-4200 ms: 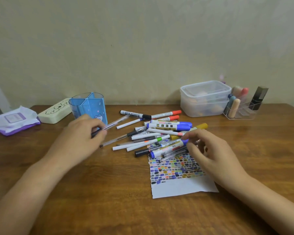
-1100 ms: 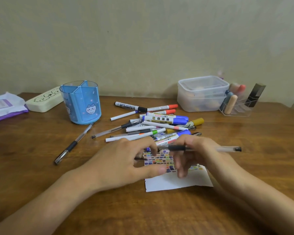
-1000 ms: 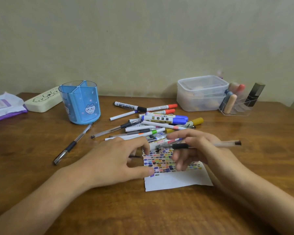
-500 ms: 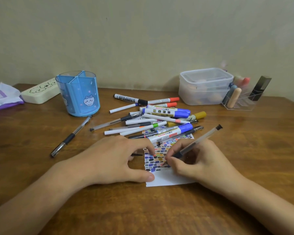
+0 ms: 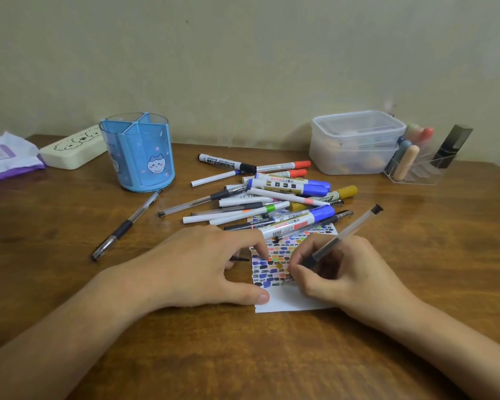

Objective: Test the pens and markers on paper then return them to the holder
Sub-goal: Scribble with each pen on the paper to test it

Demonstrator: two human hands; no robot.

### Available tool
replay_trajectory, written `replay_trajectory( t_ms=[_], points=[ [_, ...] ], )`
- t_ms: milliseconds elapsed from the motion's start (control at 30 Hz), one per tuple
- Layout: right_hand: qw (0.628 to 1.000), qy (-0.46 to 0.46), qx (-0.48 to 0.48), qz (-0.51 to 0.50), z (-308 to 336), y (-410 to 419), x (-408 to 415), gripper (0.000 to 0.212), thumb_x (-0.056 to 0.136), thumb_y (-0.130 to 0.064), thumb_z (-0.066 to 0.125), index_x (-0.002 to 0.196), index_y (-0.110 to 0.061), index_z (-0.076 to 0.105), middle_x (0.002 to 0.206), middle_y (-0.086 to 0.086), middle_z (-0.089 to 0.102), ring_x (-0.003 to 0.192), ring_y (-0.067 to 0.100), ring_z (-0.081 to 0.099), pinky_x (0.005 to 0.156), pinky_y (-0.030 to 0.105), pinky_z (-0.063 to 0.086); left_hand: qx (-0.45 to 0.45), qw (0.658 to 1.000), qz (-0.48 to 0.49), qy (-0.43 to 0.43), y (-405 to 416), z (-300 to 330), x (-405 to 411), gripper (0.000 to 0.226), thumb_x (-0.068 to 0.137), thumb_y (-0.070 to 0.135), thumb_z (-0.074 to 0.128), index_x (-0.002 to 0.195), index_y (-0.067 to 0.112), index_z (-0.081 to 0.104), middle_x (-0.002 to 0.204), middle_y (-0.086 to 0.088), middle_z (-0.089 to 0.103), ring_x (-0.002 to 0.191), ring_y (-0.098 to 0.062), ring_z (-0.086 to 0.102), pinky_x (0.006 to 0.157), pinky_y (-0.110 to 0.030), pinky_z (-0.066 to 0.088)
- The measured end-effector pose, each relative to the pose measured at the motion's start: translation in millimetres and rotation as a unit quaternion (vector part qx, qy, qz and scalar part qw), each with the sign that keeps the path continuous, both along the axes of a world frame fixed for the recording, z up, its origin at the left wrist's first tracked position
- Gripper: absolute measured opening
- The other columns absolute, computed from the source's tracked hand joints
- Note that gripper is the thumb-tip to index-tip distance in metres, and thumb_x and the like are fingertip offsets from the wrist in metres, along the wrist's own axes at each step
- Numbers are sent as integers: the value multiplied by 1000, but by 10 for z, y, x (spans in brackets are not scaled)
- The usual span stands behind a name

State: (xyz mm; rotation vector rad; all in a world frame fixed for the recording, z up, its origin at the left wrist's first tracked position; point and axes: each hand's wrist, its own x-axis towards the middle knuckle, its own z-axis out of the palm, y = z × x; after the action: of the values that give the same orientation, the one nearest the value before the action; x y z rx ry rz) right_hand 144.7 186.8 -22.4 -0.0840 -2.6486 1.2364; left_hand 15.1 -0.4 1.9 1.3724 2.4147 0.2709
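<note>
- At the near edge of the wooden desk [image 5: 70, 284], in the head view, the right hand [image 5: 344, 272] pinches a clear gel pen [image 5: 341, 238] in a writing grip, tip down on the paper slip [image 5: 289, 301], barrel leaning up and away to the right. That looks like the test stroke in progress.
- The left hand [image 5: 202, 267] pins the slip: thumb flat on the near-left corner, a fingertip on the coloured swatches, the other fingers curled, gripping nothing. Presumably that stops the small slip sliding under the pen.
- A thin dark piece, maybe the cap, lies just beside the left fingers; too small to be sure.
- The pile of markers and pens [image 5: 274, 197] overlaps the slip's far end, close at hand for the next pick.
- One black-grip pen [image 5: 127, 223] lies apart, its end beside the blue divided holder [image 5: 139, 151], which looks empty; the returning seems not yet begun.
- Surface and room: dark-grained wood against a plain pale wall. Along the back sit a cream case [image 5: 72, 148], a wipes pack [image 5: 6, 157], a lidded plastic tub [image 5: 355, 142] and a clear organiser [image 5: 416, 166].
</note>
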Motion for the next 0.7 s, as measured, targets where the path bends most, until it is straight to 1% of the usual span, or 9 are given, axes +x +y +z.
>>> replay_trajectory(
  t_ms=[67, 200, 267, 333, 400, 533, 700],
  points=[
    [1000, 0, 9, 1, -1, -5, 0, 9, 82, -18, 73, 76, -25, 71, 67, -5, 71, 58, 5, 62, 56, 17, 46, 1, 1000, -1, -2, 0, 2, -1, 57, 73, 79, 59, 123, 57, 41, 103, 25, 46, 102, 6, 59, 92, -31, 54],
    [1000, 5, 13, -11, -8, 3, -2, 7, 80, -22, 70, 75, -26, 70, 65, -4, 69, 56, 5, 61, 55, 18, 45, -3, 1000, -2, -4, 2, 4, -3, 57, 73, 79, 58, 123, 58, 40, 103, 25, 47, 103, 5, 58, 93, -31, 54],
    [1000, 5, 10, -4, -6, -1, -3, 8, 82, -19, 71, 75, -25, 71, 67, -4, 70, 58, 6, 61, 56, 20, 47, -1, 1000, -2, -4, 0, 3, -2, 57, 73, 79, 58, 123, 58, 40, 106, 23, 49, 103, 5, 59, 93, -31, 54],
    [1000, 5, 11, 1, -4, -4, -6, 12, 82, -16, 72, 75, -24, 71, 67, -5, 70, 58, 5, 61, 55, 19, 47, 0, 1000, -1, -5, -4, 11, 4, 57, 74, 78, 59, 123, 57, 40, 102, 25, 47, 103, 5, 59, 93, -31, 53],
    [1000, 0, 8, -6, 3, 7, -6, 10, 80, -17, 72, 74, -25, 71, 66, -5, 70, 56, 3, 60, 54, 17, 45, -3, 1000, -1, -5, -9, 19, 11, 57, 74, 78, 59, 123, 57, 40, 99, 27, 44, 103, 6, 58, 93, -31, 53],
    [1000, 5, -3, -2, 6, -4, 1, 10, 82, -16, 71, 74, -23, 71, 65, -5, 69, 56, 3, 59, 55, 15, 43, -2, 1000, -2, -4, -7, 18, 14, 57, 74, 78, 59, 123, 57, 39, 102, 25, 45, 103, 5, 59, 93, -31, 53],
    [1000, 0, 5, -5, 9, 6, 0, 13, 81, -14, 73, 74, -24, 70, 65, -6, 69, 57, 3, 61, 55, 18, 46, -9, 1000, -2, -1, -2, 27, 23, 57, 74, 78, 58, 124, 57, 39, 100, 27, 44, 103, 6, 58, 93, -30, 53]
  ],
)
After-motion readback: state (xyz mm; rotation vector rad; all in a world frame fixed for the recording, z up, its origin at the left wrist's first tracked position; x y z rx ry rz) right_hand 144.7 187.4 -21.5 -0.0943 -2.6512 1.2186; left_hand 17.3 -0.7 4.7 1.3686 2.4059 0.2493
